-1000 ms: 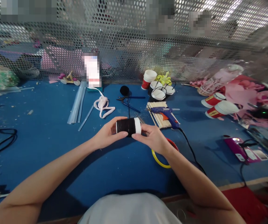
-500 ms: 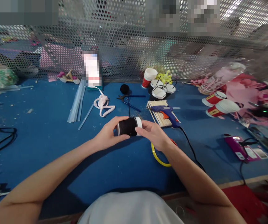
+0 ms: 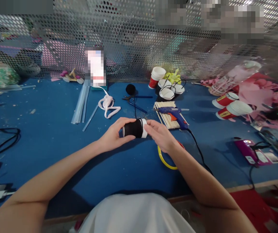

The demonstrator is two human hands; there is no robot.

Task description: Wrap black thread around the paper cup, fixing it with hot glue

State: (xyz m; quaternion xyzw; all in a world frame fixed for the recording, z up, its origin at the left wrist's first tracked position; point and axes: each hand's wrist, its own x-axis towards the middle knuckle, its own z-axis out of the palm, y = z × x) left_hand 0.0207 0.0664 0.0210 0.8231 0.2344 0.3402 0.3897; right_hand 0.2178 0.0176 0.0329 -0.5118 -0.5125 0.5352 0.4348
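Above the blue table (image 3: 51, 136) I hold a spool of black thread (image 3: 134, 128) with white ends between both hands. My left hand (image 3: 113, 136) wraps its fingers round the spool's left end, thumb underneath. My right hand (image 3: 160, 136) grips the white right end with its fingertips. Under my right wrist lies a yellow and red ring (image 3: 164, 160).
A blue glue gun (image 3: 174, 113) rests on a bundle of wooden sticks (image 3: 165, 118), its black cable running to the right. Scissors (image 3: 134, 98), a white ribbon (image 3: 107, 106), clear glue sticks (image 3: 80, 103), paper cups (image 3: 168, 89) and a purple device (image 3: 249, 152) lie around. A perforated metal screen (image 3: 129, 38) stands behind.
Both hands and the spool stay together in mid-table; my right fingers have shifted slightly on the spool's white end. The view has tilted a little.
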